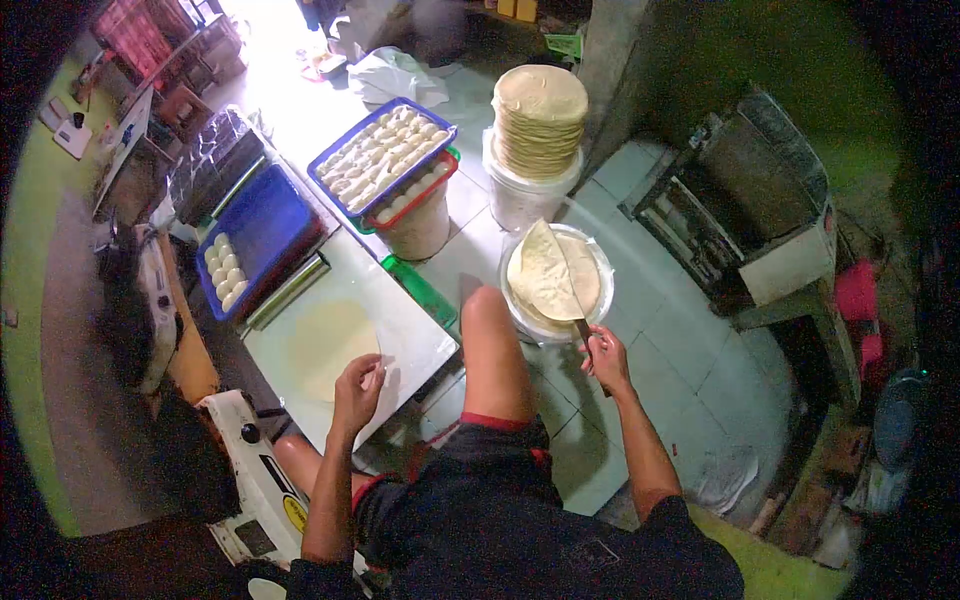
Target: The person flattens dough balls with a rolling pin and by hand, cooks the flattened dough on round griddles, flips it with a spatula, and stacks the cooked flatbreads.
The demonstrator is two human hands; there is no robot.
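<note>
My right hand (605, 360) is closed around the dark handle of a long, thin-bladed spatula (585, 335). A round flatbread (548, 268) hangs folded over its blade, above a white-rimmed bucket (606, 305) with more flatbread (588, 262) on top. On the left, my left hand (358, 395) is held over the edge of a thin rolled-out dough sheet (325, 340), thumb and fingers pressed together. Whatever is between those fingertips is too small to make out. The sheet lies flat on a white board (415, 350) beside my knee.
Behind the bucket, a tall stack of flatbreads (540, 105) stands on another bucket (525, 205). Dough pieces fill a blue tray (330, 195); several dough balls (224, 270) sit in a second blue tray (265, 230). A metal roller (285, 292) borders the board. Metal equipment (740, 200) stands at right.
</note>
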